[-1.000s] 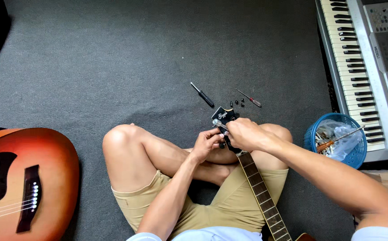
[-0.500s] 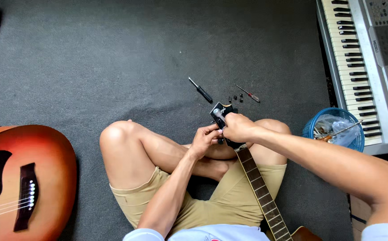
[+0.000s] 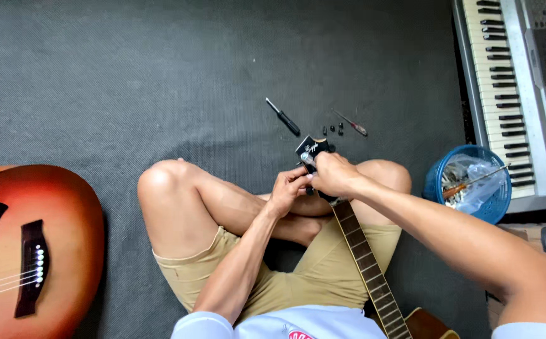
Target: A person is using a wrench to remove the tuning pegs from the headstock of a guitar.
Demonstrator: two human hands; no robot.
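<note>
Sitting cross-legged on the grey carpet (image 3: 160, 81), the person had a guitar across the lap, and its black headstock (image 3: 310, 150) poked out past the knees. The right hand (image 3: 336, 176) was wrapped around the headstock just below its top, fingers curled tight on it. The left hand (image 3: 289, 188) was touching the left edge of the headstock, with its fingers bent close together on a small part there; what they pinched was too small to make out. The guitar neck (image 3: 364, 257) ran back from the headstock toward the person's body.

Just beyond the headstock, on the carpet, lay a black screwdriver (image 3: 283, 117), a few tiny dark pieces (image 3: 332, 130) and a thin red-handled tool (image 3: 351, 123). Off to the right of the headstock stood a blue basket (image 3: 496, 207) full of odds and ends, next to a keyboard (image 3: 505, 75). Far to the left of the headstock lay a second, red-orange guitar (image 3: 59, 245).
</note>
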